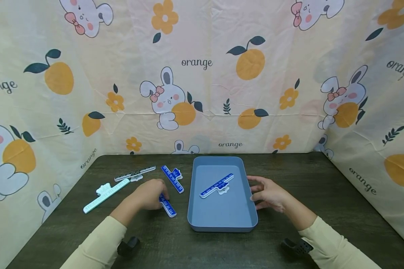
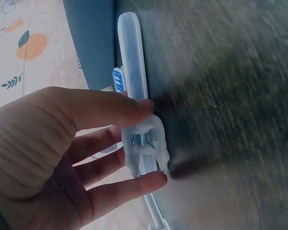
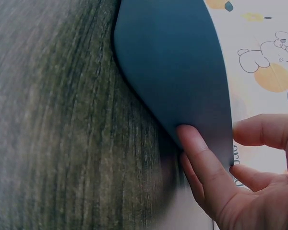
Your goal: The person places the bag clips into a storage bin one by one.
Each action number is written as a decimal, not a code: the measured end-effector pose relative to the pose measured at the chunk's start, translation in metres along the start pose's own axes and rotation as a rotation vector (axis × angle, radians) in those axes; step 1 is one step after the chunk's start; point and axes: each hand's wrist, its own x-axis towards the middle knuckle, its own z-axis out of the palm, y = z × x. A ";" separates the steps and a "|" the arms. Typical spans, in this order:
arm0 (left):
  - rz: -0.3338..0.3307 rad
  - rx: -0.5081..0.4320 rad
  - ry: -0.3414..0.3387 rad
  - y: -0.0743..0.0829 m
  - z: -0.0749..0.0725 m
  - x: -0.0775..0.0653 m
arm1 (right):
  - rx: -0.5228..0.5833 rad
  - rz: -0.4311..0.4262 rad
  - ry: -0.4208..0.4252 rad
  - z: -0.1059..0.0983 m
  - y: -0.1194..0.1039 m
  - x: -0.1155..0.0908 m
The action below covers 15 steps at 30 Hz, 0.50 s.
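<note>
In the head view my left hand (image 1: 152,195) is over the table, left of the tray, and pinches a blue-and-white ruler clip (image 1: 168,206). The left wrist view shows the thumb and fingers on either side of its whitish clamp, with the spring (image 2: 142,139) visible. My right hand (image 1: 271,194) touches the right side of a blue-grey tray (image 1: 222,220). Its extended fingertips (image 3: 194,141) rest against the outer wall and rim in the right wrist view. Inside the tray lies a second blue ruler clip (image 1: 217,185), slanted. A third blue ruler clip (image 1: 172,179) lies between left hand and tray.
Left of my left hand, a mint-green clip (image 1: 106,196) lies beside a white clip with black markings (image 1: 134,174) on the dark table (image 1: 161,246). A printed cloth (image 1: 208,93) hangs behind and along the sides of the table.
</note>
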 end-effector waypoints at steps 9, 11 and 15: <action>-0.020 0.000 -0.019 0.003 0.001 0.000 | -0.003 -0.005 -0.006 0.002 -0.001 -0.002; -0.020 -0.002 -0.020 0.002 0.002 0.000 | -0.004 -0.003 -0.004 0.002 -0.001 -0.002; -0.024 -0.013 -0.035 0.003 0.001 0.000 | -0.008 0.000 -0.002 0.002 -0.002 -0.003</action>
